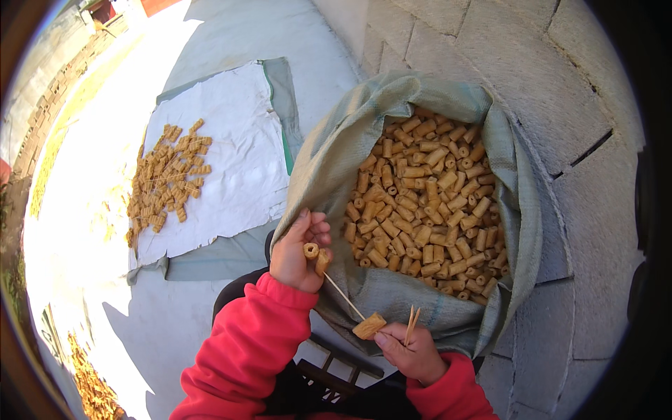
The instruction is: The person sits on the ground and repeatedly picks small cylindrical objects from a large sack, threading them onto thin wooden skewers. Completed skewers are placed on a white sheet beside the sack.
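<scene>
My left hand (298, 257) holds short hollow tan tubes in its palm; one tube (311, 250) shows its hole. Beside it, another tube (322, 262) meets the upper end of a thin wooden skewer (344, 295). At the lower end of that skewer sits a larger tan tube (369, 326), pinched by the fingertips of my right hand (409, 350). A few more pointed skewers (412, 325) stick up from the same hand. Just beyond both hands stands a woven sack (336, 157) with its rim rolled down, full of similar tubes (425, 205).
Left of the sack, a white sheet (236, 157) bears a heap of skewered tan pieces (168, 178). Beneath it lies grey-green cloth (220, 260). Stone paving (593, 315) runs along the right. Dark slats (336, 362) show below my hands. Strong sunlight washes out the far left.
</scene>
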### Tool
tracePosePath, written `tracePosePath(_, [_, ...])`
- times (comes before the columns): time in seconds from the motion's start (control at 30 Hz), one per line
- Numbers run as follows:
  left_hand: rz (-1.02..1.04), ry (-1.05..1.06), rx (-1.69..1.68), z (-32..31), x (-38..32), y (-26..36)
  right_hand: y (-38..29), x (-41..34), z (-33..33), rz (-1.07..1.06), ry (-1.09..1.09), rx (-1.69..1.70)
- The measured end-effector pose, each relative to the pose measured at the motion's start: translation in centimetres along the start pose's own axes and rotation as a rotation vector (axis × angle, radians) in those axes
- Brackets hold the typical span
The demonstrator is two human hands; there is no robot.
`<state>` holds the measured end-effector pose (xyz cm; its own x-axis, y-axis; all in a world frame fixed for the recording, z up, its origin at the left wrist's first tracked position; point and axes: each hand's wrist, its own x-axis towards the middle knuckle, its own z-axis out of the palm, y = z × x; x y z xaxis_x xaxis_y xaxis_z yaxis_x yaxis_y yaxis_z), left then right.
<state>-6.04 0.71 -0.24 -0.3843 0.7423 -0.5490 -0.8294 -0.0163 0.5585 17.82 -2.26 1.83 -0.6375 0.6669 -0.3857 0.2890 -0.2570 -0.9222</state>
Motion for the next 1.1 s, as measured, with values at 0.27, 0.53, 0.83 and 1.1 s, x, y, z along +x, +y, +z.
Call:
tracePosePath(0.27, [0.247,0.074,0.090,0.7,-0.3,-1.2,0.1,0.0,-0.1,0.033,0.021,-0.002])
tracePosePath(0.53, [0.582,0.059,0.356,1.1,-0.4,-2.2,0.3,-0.2,0.1,0.050,0.050,0.006])
tracePosePath(0.83, [0.456,-0.024,0.154,1.3,-0.5,-3.1,0.0,0.0,0.8,0.045,0.133,0.140])
tracePosePath(1.1, [-0.015,-0.369,0.370,-0.2,-1.1,-2.0,0.3,-0.2,0.6,-0.045,0.203,0.166])
